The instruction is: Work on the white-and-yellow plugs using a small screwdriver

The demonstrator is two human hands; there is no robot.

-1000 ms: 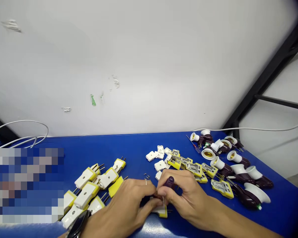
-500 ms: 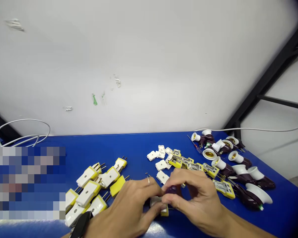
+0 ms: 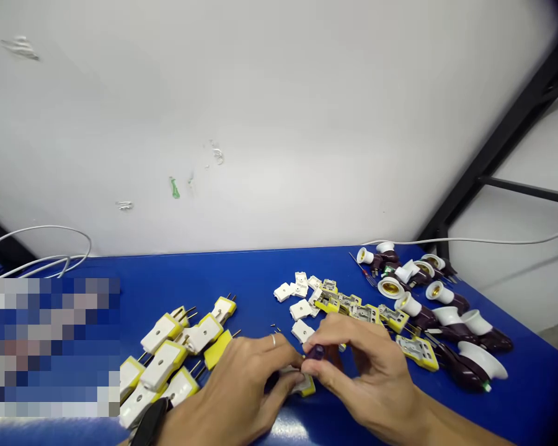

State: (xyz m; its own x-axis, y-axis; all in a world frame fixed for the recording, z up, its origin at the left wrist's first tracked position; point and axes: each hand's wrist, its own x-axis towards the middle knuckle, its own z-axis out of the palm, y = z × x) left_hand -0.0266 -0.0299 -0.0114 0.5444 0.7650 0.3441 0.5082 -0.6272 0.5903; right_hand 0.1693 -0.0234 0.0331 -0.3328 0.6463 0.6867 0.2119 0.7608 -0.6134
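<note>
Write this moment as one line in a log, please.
left hand: holds yellow-white plug | right hand: grips dark screwdriver | nearby: white plug covers

On bench (image 3: 177, 272): assembled plugs (image 3: 160, 333) at L, lamp holders (image 3: 439, 293) far R, loose plug covers (image 3: 300, 310) & plug bases (image 3: 353, 306) mid, behind the 2 hands. L hand (image 3: 232, 387) holds 1 plug (image 3: 305, 387) near front edge; R hand (image 3: 367, 371) just beside it, on screwdriver (image 3: 315, 352) at plug. Wall (image 3: 279, 124) behind bench, cable (image 3: 465, 241) along it.

White wall (image 3: 279, 124), coiled white cable (image 3: 37, 227)
</note>
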